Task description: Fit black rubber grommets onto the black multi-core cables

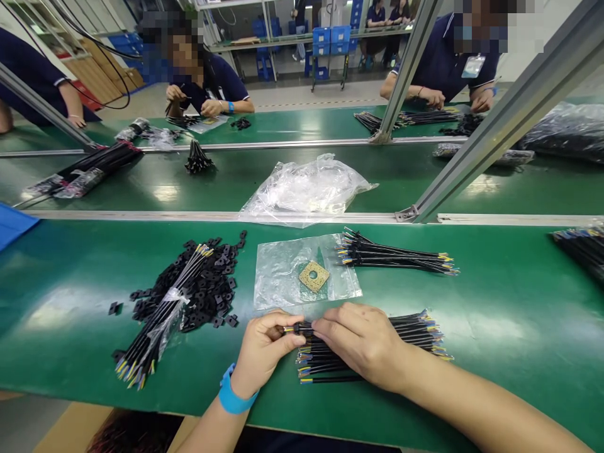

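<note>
My left hand [265, 345], with a blue band at the wrist, pinches the end of a black cable [306, 328], where a dark piece sits near its coloured wire tips. Thumb and fingers of my right hand [361, 340] close on the same cable a little further right. Beneath my right hand lies a row of black cables [425, 330] with blue, yellow and brown ends. Just beyond the hands, a yellowish square plate with a round hole [314, 277] rests on a clear plastic bag [276, 277]. Another group of cables [401, 257] lies behind my right hand.
To the left, a tied cable bundle [160, 318] lies across a pile of small black clips [207, 289]. A crumpled plastic bag [306, 189] lies by the metal rail [207, 216]. A slanted metal post [472, 157] rises at right. Co-workers sit across the green table [509, 333].
</note>
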{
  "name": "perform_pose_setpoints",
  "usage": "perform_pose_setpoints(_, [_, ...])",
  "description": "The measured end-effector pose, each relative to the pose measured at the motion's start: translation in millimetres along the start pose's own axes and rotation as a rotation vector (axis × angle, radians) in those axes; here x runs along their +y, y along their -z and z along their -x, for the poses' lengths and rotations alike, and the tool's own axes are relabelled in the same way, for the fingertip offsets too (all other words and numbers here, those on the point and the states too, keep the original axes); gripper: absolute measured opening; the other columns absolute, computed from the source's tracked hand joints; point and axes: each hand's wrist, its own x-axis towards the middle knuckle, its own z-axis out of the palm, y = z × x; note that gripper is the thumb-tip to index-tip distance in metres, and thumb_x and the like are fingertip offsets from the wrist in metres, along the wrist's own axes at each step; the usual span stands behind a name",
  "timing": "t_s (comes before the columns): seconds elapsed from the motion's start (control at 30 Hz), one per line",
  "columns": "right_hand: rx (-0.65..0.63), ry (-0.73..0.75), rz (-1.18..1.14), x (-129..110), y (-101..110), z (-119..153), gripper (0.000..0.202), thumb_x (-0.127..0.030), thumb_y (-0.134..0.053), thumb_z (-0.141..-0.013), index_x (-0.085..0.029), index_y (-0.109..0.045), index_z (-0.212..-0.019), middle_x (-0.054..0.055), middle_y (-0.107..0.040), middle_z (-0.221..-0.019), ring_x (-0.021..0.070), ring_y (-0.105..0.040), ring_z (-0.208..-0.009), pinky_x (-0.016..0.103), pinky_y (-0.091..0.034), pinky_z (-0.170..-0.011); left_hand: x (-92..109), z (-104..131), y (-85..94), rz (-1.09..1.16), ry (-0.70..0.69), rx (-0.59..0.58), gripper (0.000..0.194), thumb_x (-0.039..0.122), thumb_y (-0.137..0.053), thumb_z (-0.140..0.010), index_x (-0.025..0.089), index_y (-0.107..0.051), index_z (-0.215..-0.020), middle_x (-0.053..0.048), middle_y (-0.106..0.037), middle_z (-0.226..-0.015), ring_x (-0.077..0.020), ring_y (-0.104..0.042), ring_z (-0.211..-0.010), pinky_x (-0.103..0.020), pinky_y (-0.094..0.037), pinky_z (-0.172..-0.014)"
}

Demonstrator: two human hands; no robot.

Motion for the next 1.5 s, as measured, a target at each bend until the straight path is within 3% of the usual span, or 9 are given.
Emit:
perform_pose_setpoints(0.23, [-0.084, -0.25, -0.319, -1.4, -6.9, 2.3, 0.018, -0.027, -0.058, -0.106, -0.018, -0.071, -0.098, 0.004, -0.073, -0.084, 0.0147, -0.068, -0.071, 0.024, -0.052, -0.068, 6.6, 1.3, -2.2, -0.12, -0.208, -0.066, 0.021, 0.033, -0.095, -0.068, 0.03, -0.087, -0.087, -0.003, -0.076, -0.066, -0.0123, -0.068, -0.056, -0.02, -0.055, -0.054])
perform_pose_setpoints(0.53, [-0.226, -0.518, -0.647, -3.7, -6.3, -1.3, 0.019, -0.026, -0.064, -0.101, -0.02, -0.073, -0.086, 0.001, -0.071, -0.079, 0.0125, -0.064, -0.068, 0.021, -0.048, -0.067, 6.2, 0.2, -9.5, -0.214, -0.354, -0.091, 0.022, 0.039, -0.09, -0.076, 0.029, -0.087, -0.095, -0.004, -0.077, -0.065, -0.0138, -0.071, -0.055, -0.02, -0.059, -0.054])
perform_pose_setpoints(0.73, [-0.252, -0.564, -0.717, -4.6, -8.6, -3.6, 0.024, -0.028, -0.063, -0.101, -0.019, -0.074, -0.082, 0.0, -0.071, -0.077, 0.0112, -0.062, -0.064, 0.02, -0.047, -0.066, 5.7, 0.3, -8.8, -0.236, -0.389, -0.09, 0.023, 0.042, -0.089, -0.076, 0.03, -0.087, -0.096, -0.003, -0.076, -0.064, -0.0128, -0.07, -0.054, -0.019, -0.058, -0.054])
perform_pose_setpoints(0.93, [-0.171, -0.446, -0.634, 2.7, -0.9, -5.8, 0.028, -0.037, -0.061, -0.105, -0.019, -0.076, -0.089, 0.003, -0.073, -0.08, 0.0126, -0.066, -0.069, 0.021, -0.049, -0.067, 8.0, -0.1, -6.2, -0.267, -0.404, -0.06, 0.036, 0.045, -0.089, -0.075, 0.03, -0.085, -0.107, -0.004, -0.078, -0.071, -0.0152, -0.073, -0.062, -0.022, -0.061, -0.061])
perform_pose_setpoints(1.03, [-0.125, -0.415, -0.563, 7.0, 9.7, -8.0, 0.023, -0.036, -0.062, -0.105, -0.019, -0.075, -0.098, 0.004, -0.075, -0.087, 0.0136, -0.069, -0.075, 0.022, -0.052, -0.071, 13.3, 5.5, 7.8, -0.227, -0.384, 0.084, 0.051, 0.059, -0.082, -0.078, 0.028, -0.081, -0.119, -0.005, -0.081, -0.084, -0.0174, -0.075, -0.068, -0.026, -0.063, -0.067])
perform_pose_setpoints(1.2, [-0.12, -0.44, -0.516, 9.8, 19.3, -8.4, 0.011, -0.026, -0.061, -0.103, -0.02, -0.071, -0.1, 0.004, -0.073, -0.092, 0.0142, -0.068, -0.079, 0.023, -0.053, -0.072, 24.4, 23.0, 57.9, -0.567, -0.254, 0.428, 0.035, 0.049, -0.071, -0.093, 0.025, -0.078, -0.117, -0.004, -0.08, -0.093, -0.0172, -0.075, -0.078, -0.027, -0.061, -0.074])
perform_pose_setpoints(1.33, [-0.122, -0.436, -0.518, 9.7, 20.0, -8.3, 0.009, -0.024, -0.062, -0.101, -0.02, -0.07, -0.1, 0.004, -0.073, -0.092, 0.0142, -0.068, -0.08, 0.023, -0.053, -0.074, 20.9, 35.0, 93.1, -1.03, -0.282, 0.423, 0.046, 0.062, -0.063, -0.093, 0.024, -0.078, -0.114, -0.005, -0.077, -0.102, -0.0185, -0.072, -0.077, -0.027, -0.057, -0.067])
perform_pose_setpoints(1.4, [-0.113, -0.429, -0.523, 8.3, 20.1, -9.0, 0.01, -0.025, -0.062, -0.101, -0.02, -0.071, -0.099, 0.004, -0.074, -0.091, 0.0142, -0.068, -0.08, 0.023, -0.053, -0.075, 12.8, 39.2, 101.5, -1.168, -0.314, 0.41, 0.05, 0.066, -0.057, -0.095, 0.024, -0.077, -0.115, -0.006, -0.076, -0.106, -0.0191, -0.072, -0.077, -0.028, -0.055, -0.064])
perform_pose_setpoints(1.5, [-0.117, -0.437, -0.525, 5.8, 21.3, -10.3, 0.012, -0.026, -0.062, -0.102, -0.02, -0.072, -0.099, 0.004, -0.074, -0.091, 0.0144, -0.069, -0.079, 0.024, -0.054, -0.074, -1.7, 41.8, 105.2, -1.302, -0.387, 0.354, 0.049, 0.063, -0.054, -0.098, 0.024, -0.074, -0.12, -0.008, -0.076, -0.112, -0.0225, -0.074, -0.084, -0.032, -0.057, -0.076])
